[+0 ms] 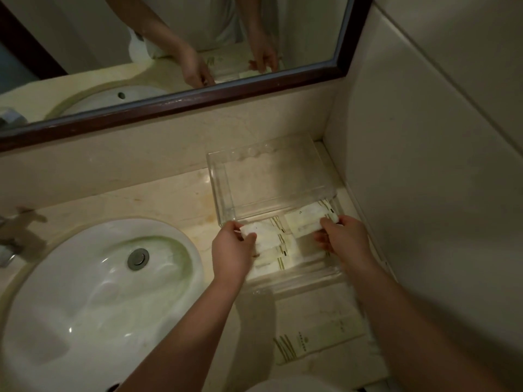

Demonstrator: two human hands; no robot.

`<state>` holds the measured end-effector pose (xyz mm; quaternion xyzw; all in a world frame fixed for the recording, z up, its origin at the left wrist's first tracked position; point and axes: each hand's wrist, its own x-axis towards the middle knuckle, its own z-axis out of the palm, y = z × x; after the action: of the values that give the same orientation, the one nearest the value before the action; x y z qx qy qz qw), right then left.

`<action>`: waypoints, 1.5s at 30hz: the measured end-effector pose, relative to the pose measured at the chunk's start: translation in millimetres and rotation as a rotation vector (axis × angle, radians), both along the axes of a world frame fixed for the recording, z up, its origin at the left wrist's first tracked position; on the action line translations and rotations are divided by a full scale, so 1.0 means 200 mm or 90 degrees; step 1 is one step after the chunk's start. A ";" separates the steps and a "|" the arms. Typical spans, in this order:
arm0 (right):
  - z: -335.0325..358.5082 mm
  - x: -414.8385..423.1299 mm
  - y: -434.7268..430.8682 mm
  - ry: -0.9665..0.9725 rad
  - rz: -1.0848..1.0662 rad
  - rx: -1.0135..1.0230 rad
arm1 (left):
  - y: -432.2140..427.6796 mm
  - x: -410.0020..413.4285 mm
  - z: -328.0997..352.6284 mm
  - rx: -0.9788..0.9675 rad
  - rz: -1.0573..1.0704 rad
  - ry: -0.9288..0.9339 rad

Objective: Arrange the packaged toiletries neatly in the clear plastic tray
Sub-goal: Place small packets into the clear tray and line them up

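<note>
A clear plastic tray (297,278) stands on the marble counter in the right corner. Its tall clear back part (271,176) reaches the wall and holds nothing I can see. In the tray's front section lie several white toiletry packets with gold stripes. My left hand (232,250) pinches the left end of a stack of packets (268,241). My right hand (345,239) grips the right end of another white packet (308,219) lying at the section's back right.
A larger flat white packet (317,335) with gold stripes lies on the counter in front of the tray. An oval white sink (93,281) fills the left, with a tap (11,236) at its edge. A dark-framed mirror (181,100) hangs behind; a wall (424,193) closes the right.
</note>
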<state>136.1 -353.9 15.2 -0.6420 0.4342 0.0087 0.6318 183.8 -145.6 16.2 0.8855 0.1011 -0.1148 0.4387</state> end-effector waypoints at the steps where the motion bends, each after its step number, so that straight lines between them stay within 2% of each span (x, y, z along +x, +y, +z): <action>1: 0.00 0.00 0.00 0.005 0.005 -0.003 | 0.00 0.00 0.00 0.006 -0.001 -0.010; 7: -0.02 0.01 0.02 0.059 0.023 -0.035 | -0.02 0.00 -0.04 0.126 -0.035 -0.073; 11: -0.01 0.03 0.05 0.077 0.044 -0.038 | -0.03 0.01 -0.04 0.111 -0.027 -0.092; 16: 0.00 0.03 0.09 0.115 0.086 -0.114 | -0.02 -0.06 0.02 0.131 -0.046 -0.160; 18: 0.01 0.03 0.10 0.111 0.090 -0.125 | -0.04 -0.14 0.03 0.149 -0.156 -0.212; 22: 0.01 0.02 0.10 0.088 0.049 -0.170 | -0.14 -0.31 -0.05 0.242 -0.492 -0.235; 26: 0.01 0.03 0.09 0.108 0.094 -0.162 | -0.17 -0.39 -0.16 0.333 -0.591 -0.195; 28: 0.02 0.03 0.07 0.131 0.135 -0.145 | -0.15 -0.41 -0.18 0.352 -0.601 -0.215; 30: 0.03 0.03 0.05 0.149 0.169 -0.198 | -0.14 -0.40 -0.17 0.347 -0.604 -0.223; 33: 0.02 0.00 0.04 0.123 0.228 -0.460 | -0.13 -0.41 -0.16 0.306 -0.606 -0.244; 36: -0.02 0.01 0.07 -0.002 0.349 -0.605 | -0.11 -0.42 -0.15 0.246 -0.592 -0.264; 39: -0.09 0.03 0.08 -0.057 0.484 -0.681 | -0.09 -0.41 -0.14 0.323 -0.497 -0.216; 42: -0.13 0.03 0.10 -0.006 0.519 -0.724 | -0.07 -0.41 -0.15 0.390 -0.467 -0.154; 45: -0.14 0.02 0.13 0.043 0.541 -0.710 | -0.05 -0.39 -0.15 0.373 -0.482 -0.168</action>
<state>140.9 -328.0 -13.5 -0.9838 0.1048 0.0507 0.1362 105.2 -156.4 -14.0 0.9532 -0.2558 -0.1198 0.1081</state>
